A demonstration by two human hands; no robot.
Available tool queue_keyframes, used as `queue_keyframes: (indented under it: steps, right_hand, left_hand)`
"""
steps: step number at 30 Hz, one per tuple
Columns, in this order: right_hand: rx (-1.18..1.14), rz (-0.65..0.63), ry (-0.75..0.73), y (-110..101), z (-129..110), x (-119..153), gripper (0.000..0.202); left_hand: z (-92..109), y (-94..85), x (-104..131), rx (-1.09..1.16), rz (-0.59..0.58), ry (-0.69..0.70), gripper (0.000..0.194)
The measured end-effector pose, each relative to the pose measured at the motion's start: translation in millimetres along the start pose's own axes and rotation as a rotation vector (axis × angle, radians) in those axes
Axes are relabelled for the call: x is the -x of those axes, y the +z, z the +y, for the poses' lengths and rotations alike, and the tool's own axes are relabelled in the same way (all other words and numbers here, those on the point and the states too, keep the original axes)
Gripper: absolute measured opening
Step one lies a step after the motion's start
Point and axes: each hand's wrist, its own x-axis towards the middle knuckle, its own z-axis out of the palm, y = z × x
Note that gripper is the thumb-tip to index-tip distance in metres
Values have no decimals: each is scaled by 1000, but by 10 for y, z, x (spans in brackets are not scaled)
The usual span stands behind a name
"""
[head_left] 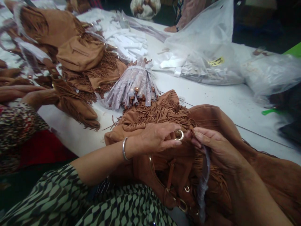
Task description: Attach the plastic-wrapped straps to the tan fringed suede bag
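My left hand, a silver bangle at its wrist, pinches a gold metal ring between thumb and fingers. Just to the right, my right hand grips the brown end of a bag strap wrapped in clear plastic, which hangs down from the fingers. The strap's end is close to the ring; whether they touch I cannot tell. Beneath both hands lies a brown suede-like fringed bag, with an open zipper and gold rings on the part nearest me.
Plastic-wrapped straps lie bundled beyond the bag on the white table. More brown fringed bags are heaped at left, where another person's arm reaches in. Clear plastic bags stand at back right, near another person's hand.
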Motion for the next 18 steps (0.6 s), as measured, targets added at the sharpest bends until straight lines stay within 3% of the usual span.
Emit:
queue_keyframes:
  steps: [4,7,14,18]
  right_hand:
    - [-144,-27,128,24,-5,31,30]
    - [-128,-101,177,61,-3,37,34]
    - [82,-93,158,49,-37,-12,39]
    - [193,-88,105,33,-86,-57,46]
  left_hand:
    - [26,-45,-15,-40,-59,5,35]
    - [27,-64,-25,-76,-106,6,36]
    - [-7,-37,-13,-127,-135,59,41]
    - [-35,-14,3,-77,-95,78,39]
